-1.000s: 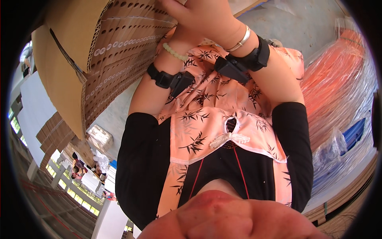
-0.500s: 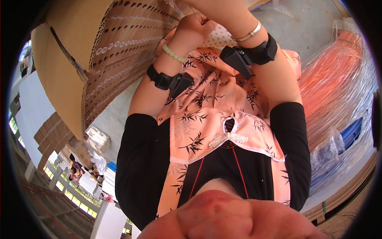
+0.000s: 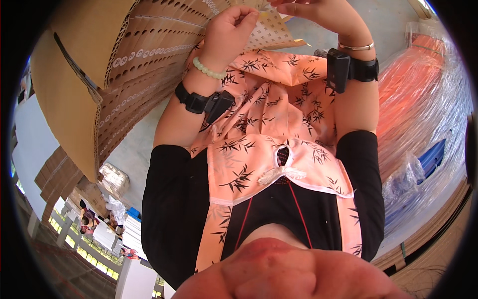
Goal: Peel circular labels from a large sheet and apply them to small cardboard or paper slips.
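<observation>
Left hand [image 3: 230, 31] curled closed, pinching thin perforated tan cardboard sheet [image 3: 271, 35] at far centre. Right hand [image 3: 318, 11] grips same sheet's far edge. Stack of perforated brown corrugated cardboard [image 3: 134, 60] lies left, touching sheet.

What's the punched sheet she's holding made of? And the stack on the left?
Punched sheet: looks like thin matte tan card, judging by its rows of small die-cut holes and slight bend between left hand and right hand. Stack: likely corrugated cardboard, brown and matte, with layered edges.
</observation>
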A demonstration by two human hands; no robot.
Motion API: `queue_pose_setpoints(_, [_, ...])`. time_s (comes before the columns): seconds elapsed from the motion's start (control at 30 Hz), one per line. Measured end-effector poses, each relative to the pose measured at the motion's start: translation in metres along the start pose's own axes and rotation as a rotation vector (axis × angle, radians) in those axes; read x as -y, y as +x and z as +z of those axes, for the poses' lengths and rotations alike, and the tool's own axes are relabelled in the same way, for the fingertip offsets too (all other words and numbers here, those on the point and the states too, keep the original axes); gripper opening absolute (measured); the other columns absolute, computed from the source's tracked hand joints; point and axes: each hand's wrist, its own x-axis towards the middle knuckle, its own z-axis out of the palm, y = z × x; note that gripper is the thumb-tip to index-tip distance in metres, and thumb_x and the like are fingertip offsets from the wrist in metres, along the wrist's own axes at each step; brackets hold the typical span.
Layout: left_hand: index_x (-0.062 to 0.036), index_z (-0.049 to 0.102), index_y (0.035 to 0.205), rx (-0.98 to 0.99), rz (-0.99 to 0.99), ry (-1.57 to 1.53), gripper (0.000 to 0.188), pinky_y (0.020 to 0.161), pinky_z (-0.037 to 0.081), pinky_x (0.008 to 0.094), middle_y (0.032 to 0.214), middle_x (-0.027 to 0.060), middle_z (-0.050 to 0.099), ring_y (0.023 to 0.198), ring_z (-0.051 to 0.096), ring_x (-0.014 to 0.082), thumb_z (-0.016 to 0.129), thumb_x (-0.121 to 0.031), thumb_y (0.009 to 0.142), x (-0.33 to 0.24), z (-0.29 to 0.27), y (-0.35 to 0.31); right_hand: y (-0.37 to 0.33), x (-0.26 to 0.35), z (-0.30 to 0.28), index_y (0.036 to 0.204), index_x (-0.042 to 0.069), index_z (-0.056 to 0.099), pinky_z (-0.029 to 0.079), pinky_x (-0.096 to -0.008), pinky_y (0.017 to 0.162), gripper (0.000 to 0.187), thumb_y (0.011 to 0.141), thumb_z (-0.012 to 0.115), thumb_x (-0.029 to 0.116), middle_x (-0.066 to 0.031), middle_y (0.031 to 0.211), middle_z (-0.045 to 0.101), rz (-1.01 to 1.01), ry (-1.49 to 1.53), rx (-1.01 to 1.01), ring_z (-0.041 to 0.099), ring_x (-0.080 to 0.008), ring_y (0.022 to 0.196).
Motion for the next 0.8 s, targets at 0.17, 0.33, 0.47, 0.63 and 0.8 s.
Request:
queue_pose_setpoints(0.17, [0.0019,0.064,0.11,-0.047,0.059,-0.02,0.019,0.073,0.048,0.0191,0.091,-0.0012,0.066,0.081,0.058,0.0038,0.061,-0.013,0.099,0.009,-0.004,0.002,0.0,-0.005,0.009,0.098,0.001,0.07,0.052,-0.027,0.074,0.017,0.081,0.073,0.004,-0.0055,0.086,0.071,0.05,0.061,-0.005,0.064,-0.013,0.079])
queue_pose_setpoints(0.33, [0.0015,0.066,0.108,-0.098,0.189,0.217,0.017,0.072,0.049,0.0199,0.088,-0.0012,0.066,0.079,0.059,0.0038,0.065,-0.011,0.096,-0.011,0.003,-0.001,0.005,-0.011,0.022,0.099,0.001,0.069,0.051,-0.0275,0.071,0.018,0.081,0.071,0.002,-0.0069,0.083,0.07,0.053,0.067,-0.044,0.063,-0.0137,0.076])
queue_pose_setpoints(0.47, [0.0021,0.067,0.105,-0.11,0.256,0.281,0.017,0.071,0.05,0.0203,0.087,-0.0002,0.067,0.078,0.06,0.0047,0.068,-0.011,0.094,-0.02,0.005,-0.002,0.006,-0.002,0.026,0.096,0.002,0.068,0.051,-0.0297,0.067,0.015,0.081,0.069,0.003,-0.0114,0.078,0.068,0.028,-0.059,-0.04,0.065,-0.0195,0.072])
queue_pose_setpoints(0.63, [0.002,0.068,0.102,-0.073,0.256,0.284,0.015,0.071,0.051,0.0212,0.086,0.0006,0.068,0.078,0.061,0.0056,0.069,-0.008,0.092,-0.02,0.004,-0.004,0.003,0.001,0.028,0.094,0.003,0.066,0.051,-0.0317,0.066,0.014,0.08,0.067,0.004,-0.0138,0.075,0.067,-0.056,-0.141,-0.081,0.064,-0.0267,0.068])
queue_pose_setpoints(0.8, [-0.0042,0.071,0.097,-0.129,0.273,0.297,0.015,0.067,0.055,0.0267,0.083,0.0058,0.073,0.074,0.07,0.0149,0.073,-0.014,0.086,-0.023,0.004,-0.007,0.002,-0.026,0.042,0.095,0.001,0.066,0.051,-0.0274,0.071,0.012,0.084,0.065,0.005,-0.0056,0.081,0.066,-0.087,-0.038,-0.08,0.062,-0.0126,0.075])
